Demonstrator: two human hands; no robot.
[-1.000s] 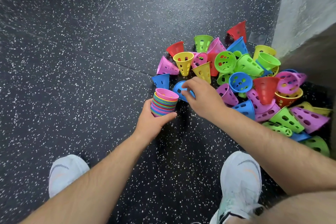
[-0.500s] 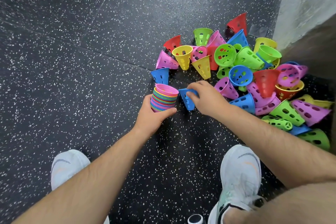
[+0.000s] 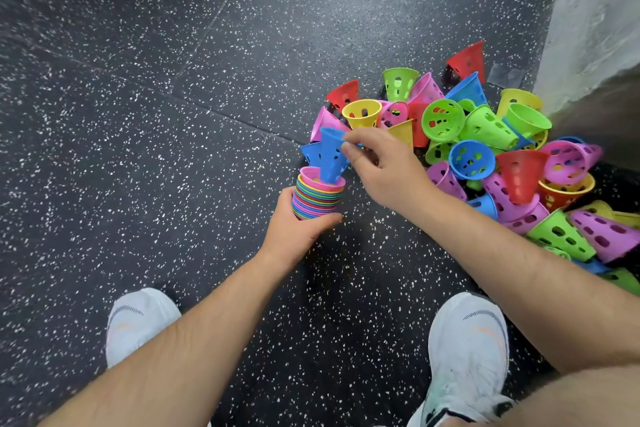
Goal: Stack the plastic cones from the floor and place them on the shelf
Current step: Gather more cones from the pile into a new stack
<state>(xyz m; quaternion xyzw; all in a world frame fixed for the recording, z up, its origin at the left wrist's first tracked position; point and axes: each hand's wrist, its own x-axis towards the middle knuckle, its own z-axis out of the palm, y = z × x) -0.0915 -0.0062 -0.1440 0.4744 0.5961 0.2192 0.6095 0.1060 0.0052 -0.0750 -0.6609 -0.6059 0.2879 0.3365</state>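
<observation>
Pinching a blue cone (image 3: 331, 159), the right hand (image 3: 386, 172) sets its narrow end into the stack (image 3: 318, 198) gripped by the left hand (image 3: 297, 231); loose cones (image 3: 485, 149) lie right.

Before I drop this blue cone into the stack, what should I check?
1. Support: left hand grips the stack, ok.
2. Grip: right hand pinches the blue cone near its rim, ok.
3. Alignment: its narrow end is inside the stack's mouth, ok.
4. Seating: most of it stands above the stack, not ok.
5. Remaining: pile of loose cones on the floor, not ok.
6. Destination: shelf not in view, cannot tell.
</observation>
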